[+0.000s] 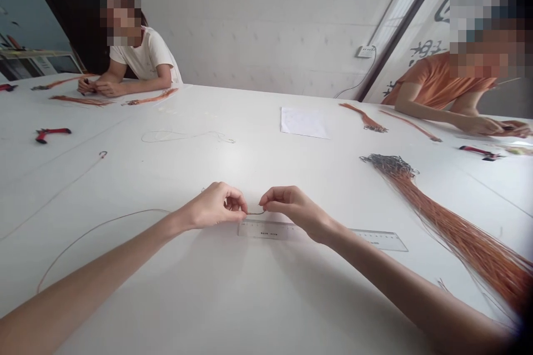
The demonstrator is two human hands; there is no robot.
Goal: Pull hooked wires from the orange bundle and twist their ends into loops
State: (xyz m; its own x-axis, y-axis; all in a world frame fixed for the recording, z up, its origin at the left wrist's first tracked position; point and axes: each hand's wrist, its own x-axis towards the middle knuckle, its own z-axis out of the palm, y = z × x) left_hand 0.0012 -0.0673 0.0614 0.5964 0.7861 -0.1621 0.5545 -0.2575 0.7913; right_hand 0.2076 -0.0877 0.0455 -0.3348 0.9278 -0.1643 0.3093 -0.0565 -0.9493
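My left hand [216, 205] and my right hand [291, 211] pinch a thin wire [256, 213] between their fingertips, a short dark stretch of it showing between them. A long pale length of wire [100, 227] loops across the white table [208, 299] to the left and appears to run into my left hand. Just below my hands lies a transparent plastic ruler [375, 239], partly hidden under my right wrist. To the right spreads a large bundle of copper-coloured wires [453, 233] with dark ends.
Red-handled pliers [52, 133] lie at the left, and another pair [478, 151] lies at the right. A white paper sheet [305, 122] and a loose wire coil [187, 136] are farther off. Two seated co-workers [441, 94] handle wires at the far corners.
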